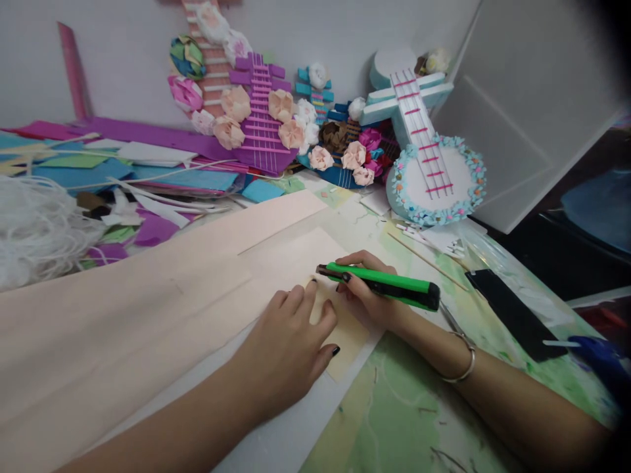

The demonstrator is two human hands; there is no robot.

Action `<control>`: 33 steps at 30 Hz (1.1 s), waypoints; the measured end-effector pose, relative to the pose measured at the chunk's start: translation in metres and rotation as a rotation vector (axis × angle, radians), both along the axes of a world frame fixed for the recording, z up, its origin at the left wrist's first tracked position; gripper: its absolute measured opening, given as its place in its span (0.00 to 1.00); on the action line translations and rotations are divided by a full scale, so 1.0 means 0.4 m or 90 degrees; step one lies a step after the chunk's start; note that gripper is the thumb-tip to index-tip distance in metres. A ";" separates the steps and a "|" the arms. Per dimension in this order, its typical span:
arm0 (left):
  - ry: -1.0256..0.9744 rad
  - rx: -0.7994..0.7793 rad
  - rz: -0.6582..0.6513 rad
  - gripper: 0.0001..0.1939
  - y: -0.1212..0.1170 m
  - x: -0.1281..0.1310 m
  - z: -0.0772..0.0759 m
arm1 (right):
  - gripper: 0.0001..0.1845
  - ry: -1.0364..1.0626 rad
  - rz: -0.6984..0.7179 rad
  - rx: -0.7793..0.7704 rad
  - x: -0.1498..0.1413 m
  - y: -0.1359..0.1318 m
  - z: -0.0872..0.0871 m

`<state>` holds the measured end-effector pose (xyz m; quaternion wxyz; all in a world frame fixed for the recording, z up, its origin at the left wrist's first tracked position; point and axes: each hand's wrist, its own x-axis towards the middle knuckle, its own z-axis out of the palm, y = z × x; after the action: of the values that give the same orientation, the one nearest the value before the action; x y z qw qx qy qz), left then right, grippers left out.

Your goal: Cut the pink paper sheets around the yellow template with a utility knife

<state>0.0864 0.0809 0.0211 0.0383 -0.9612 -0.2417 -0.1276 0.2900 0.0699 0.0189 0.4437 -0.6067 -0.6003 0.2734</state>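
A green and black utility knife (389,284) lies across my right hand (369,289), held between thumb and fingers, its dark tip pointing left. My left hand (293,335) rests with fingers spread and bent on a cream piece of paper or foam (348,335), just left of the knife tip. Under and beyond both hands stretches a large pale peach sheet (123,315), with a cut-out notch along its far edge. Beneath it a white sheet (266,420) covers part of the table. Whether the blade is out is too small to tell.
Decorated paper instruments, among them a purple one (261,125) and a light-blue round one (434,171), stand at the back wall. Colored scraps (162,171) and white string (39,230) lie left. Right are a wooden stick (428,261), a black strip (515,315) and a blue glue gun (599,361).
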 end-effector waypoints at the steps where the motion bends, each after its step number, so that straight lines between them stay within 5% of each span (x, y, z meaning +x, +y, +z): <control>1: 0.000 0.000 -0.001 0.20 0.001 0.000 0.000 | 0.10 0.009 0.000 -0.006 0.001 0.001 -0.002; 33: 0.008 0.007 0.005 0.21 0.000 -0.003 0.001 | 0.10 -0.007 0.021 -0.002 0.005 0.000 -0.009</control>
<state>0.0854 0.0809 0.0214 0.0455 -0.9608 -0.2444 -0.1227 0.2920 0.0699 0.0152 0.4350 -0.5988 -0.6121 0.2784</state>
